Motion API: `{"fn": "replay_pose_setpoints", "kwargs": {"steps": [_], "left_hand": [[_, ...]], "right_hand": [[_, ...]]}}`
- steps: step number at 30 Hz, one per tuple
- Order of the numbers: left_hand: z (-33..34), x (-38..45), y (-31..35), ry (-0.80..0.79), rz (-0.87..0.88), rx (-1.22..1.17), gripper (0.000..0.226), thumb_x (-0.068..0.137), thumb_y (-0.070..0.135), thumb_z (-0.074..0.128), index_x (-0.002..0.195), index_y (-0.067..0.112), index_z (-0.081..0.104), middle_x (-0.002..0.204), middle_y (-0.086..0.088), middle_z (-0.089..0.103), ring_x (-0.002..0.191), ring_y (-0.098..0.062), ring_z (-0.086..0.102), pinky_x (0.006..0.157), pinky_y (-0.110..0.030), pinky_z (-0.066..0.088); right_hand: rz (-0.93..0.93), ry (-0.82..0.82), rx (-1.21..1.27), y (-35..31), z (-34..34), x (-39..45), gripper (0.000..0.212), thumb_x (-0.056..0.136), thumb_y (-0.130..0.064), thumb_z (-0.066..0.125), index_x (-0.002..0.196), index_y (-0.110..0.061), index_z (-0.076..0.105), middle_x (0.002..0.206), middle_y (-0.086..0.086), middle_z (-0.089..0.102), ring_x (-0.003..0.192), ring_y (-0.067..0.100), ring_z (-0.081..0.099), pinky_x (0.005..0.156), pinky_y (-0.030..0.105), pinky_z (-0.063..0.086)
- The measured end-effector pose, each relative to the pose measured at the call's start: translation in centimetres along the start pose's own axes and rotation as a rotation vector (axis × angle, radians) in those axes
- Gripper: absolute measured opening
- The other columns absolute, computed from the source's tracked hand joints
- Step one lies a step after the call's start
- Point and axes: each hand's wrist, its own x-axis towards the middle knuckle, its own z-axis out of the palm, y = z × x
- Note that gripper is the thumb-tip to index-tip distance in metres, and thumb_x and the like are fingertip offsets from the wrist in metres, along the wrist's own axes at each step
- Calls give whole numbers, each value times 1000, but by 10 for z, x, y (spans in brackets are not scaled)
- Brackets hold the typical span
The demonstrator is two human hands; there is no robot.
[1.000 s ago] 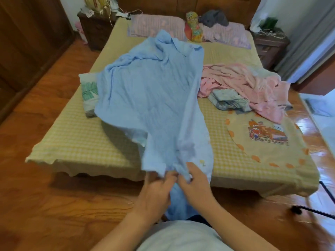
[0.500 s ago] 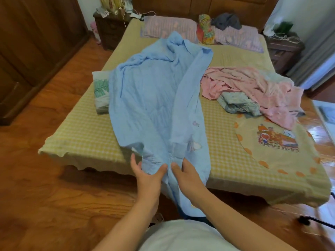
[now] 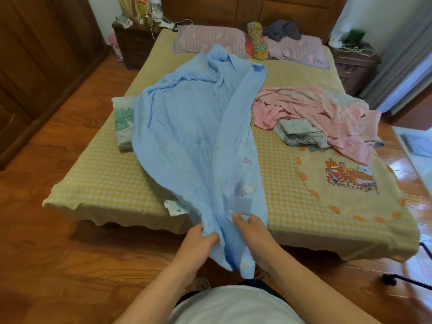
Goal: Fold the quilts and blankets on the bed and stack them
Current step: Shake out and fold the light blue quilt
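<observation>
Both hands work at the foot of the bed point(image 3: 98, 183): the left hand point(image 3: 195, 244) bunches the near end of the blue quilt point(image 3: 187, 136) in curled fingers, and the right hand point(image 3: 253, 232) pinches the same end just beside it. Beyond the fingers the quilt lies lengthwise up the mattress, rumpled, its tail drooping below them. It looks thin, soft and light, likely to slump and crease, so corners and hems seem the best holds. A pink blanket point(image 3: 327, 113) lies heaped off to the right.
</observation>
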Motion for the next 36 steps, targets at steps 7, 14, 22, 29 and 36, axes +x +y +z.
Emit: {"fn": "replay_pose_setpoints", "kwargs": {"steps": [7,14,22,29,36], "left_hand": [[-23,12,-25,265,-145,-59,20,76,7,60,91,6,73,88,-11,76,86,-29,68,71,-33,48],[-8,-6,-2,542,34,-12,17,79,-2,57,84,10,67,82,-3,72,76,-26,63,67,-34,45],[48,-69,96,96,344,158,41,66,-2,55,97,19,73,94,1,78,86,-14,73,73,-34,57],[89,-79,77,225,309,561,26,88,15,54,106,34,60,96,14,70,89,-11,66,78,-38,57],[120,-112,56,436,459,653,33,102,42,50,77,23,40,64,7,47,56,-6,44,52,-31,31]], "right_hand": [[24,847,505,-26,-137,-15,19,101,-10,42,104,-13,61,119,11,57,91,28,54,94,46,46],[-441,1149,683,-46,-206,-47,24,86,-12,49,106,-17,62,94,-10,65,68,-10,60,65,13,47],[-270,810,523,1,-203,-50,20,88,-7,55,103,-12,67,92,1,68,77,17,61,60,27,44],[-181,679,611,18,-232,-61,31,92,4,48,118,-11,57,101,5,66,84,18,64,69,30,49],[-265,759,554,-2,-258,-91,30,104,-19,43,128,-11,59,113,0,63,86,11,60,63,22,43]]}}
